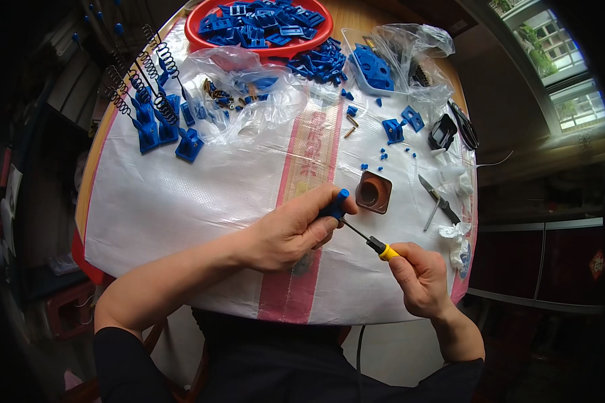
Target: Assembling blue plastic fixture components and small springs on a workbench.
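Over the middle of the table, my left hand (292, 228) is closed around a small blue plastic part (337, 205), whose rounded end sticks out above the fingers. My right hand (420, 277) grips the handle of a yellow and black screwdriver (382, 248). Its thin shaft runs up and left to the blue part, with the tip hidden at my left fingers. Just beyond my hands stands a small brown square-rimmed container (374, 192) with a dark round hollow. Several tiny blue pieces (383, 156) lie past it, near two brass-coloured pins (351, 126).
A red basin (193, 32) heaped with blue parts stands at the back. Clear plastic bags (275, 111) hold screws. Blue parts with black springs (156, 124) stand at the far left. A knife (439, 199), a hex key (431, 215) and crumpled tissue (456, 236) lie at right.
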The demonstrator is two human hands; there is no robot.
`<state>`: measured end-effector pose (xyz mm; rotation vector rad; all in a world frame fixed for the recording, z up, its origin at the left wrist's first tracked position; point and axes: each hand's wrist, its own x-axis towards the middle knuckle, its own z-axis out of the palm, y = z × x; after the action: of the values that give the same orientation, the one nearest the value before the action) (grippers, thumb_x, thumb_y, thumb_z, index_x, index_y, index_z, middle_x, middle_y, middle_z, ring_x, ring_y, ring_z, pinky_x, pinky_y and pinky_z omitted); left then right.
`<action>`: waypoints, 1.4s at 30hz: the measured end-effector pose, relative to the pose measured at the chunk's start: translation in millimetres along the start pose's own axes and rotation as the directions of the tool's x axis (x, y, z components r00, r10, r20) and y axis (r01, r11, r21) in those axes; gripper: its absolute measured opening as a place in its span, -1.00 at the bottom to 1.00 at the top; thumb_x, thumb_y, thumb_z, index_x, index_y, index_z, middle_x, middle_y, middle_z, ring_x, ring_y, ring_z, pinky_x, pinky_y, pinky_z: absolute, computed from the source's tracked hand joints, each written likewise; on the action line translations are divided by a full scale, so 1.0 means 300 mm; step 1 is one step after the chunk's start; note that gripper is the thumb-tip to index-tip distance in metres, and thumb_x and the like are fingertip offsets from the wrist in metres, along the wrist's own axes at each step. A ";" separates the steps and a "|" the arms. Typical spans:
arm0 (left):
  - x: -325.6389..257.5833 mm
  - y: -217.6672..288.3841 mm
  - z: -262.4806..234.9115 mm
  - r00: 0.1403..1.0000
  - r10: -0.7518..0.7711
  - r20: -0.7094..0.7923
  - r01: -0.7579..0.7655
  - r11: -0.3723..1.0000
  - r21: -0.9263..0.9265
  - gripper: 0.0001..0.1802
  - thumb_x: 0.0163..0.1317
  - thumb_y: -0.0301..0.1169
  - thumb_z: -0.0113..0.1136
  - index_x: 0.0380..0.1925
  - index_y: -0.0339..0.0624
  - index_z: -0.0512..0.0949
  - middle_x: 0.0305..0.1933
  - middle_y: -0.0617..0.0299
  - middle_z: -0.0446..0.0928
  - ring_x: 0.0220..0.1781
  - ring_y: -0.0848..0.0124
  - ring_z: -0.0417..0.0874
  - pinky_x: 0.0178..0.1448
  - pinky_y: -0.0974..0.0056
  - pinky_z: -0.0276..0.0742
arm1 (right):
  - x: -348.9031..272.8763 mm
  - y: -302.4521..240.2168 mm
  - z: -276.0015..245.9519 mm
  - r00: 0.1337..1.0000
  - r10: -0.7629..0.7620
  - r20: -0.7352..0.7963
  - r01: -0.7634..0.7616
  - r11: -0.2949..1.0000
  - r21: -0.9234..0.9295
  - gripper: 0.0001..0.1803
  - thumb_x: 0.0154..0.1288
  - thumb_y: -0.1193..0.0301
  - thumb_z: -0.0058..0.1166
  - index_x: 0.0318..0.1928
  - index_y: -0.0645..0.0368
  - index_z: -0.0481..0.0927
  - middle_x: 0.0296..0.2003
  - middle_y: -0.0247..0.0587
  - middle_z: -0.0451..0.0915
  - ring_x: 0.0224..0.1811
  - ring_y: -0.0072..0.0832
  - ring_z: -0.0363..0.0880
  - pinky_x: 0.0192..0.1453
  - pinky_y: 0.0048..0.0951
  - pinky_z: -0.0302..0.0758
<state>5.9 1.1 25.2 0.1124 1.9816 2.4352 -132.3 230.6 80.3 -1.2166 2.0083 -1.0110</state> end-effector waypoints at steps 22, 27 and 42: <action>0.007 -0.011 -0.002 0.999 -0.042 -0.010 0.043 0.991 0.126 -0.59 0.50 -0.47 -0.14 0.32 -0.12 0.26 -0.17 0.34 0.30 -0.22 0.60 0.29 -0.03 0.48 0.31 | 0.012 0.043 0.039 0.857 -0.511 0.069 0.376 0.529 -0.760 -0.70 0.22 0.38 0.26 -0.13 0.32 0.55 -0.63 -0.31 0.39 -0.67 -0.44 0.39 -0.60 -0.39 0.32; 0.012 -0.019 0.001 0.999 -0.039 -0.014 0.041 0.974 0.225 -0.59 0.49 -0.50 -0.16 0.32 -0.13 0.25 -0.16 0.32 0.30 -0.21 0.59 0.29 -0.02 0.45 0.33 | 0.009 0.041 0.039 0.894 -0.444 0.059 0.363 0.641 -0.676 -0.74 0.22 0.41 0.25 -0.17 0.30 0.53 -0.63 -0.28 0.41 -0.68 -0.40 0.42 -0.60 -0.36 0.34; 0.022 -0.043 -0.005 0.997 0.051 -0.062 -0.032 0.963 0.269 -0.59 0.48 -0.52 -0.18 0.30 -0.14 0.26 -0.21 0.33 0.29 -0.23 0.58 0.28 -0.03 0.45 0.30 | 0.035 -0.009 0.034 0.997 -0.081 0.002 0.079 0.964 -0.256 -0.85 0.35 0.43 0.15 -0.25 0.28 0.55 -0.63 -0.08 0.51 -0.62 -0.18 0.53 -0.54 -0.28 0.40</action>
<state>-1.3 2.5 12.6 0.0718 2.3532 2.2068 -127.5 217.1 76.2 -1.4397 2.1619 -0.8126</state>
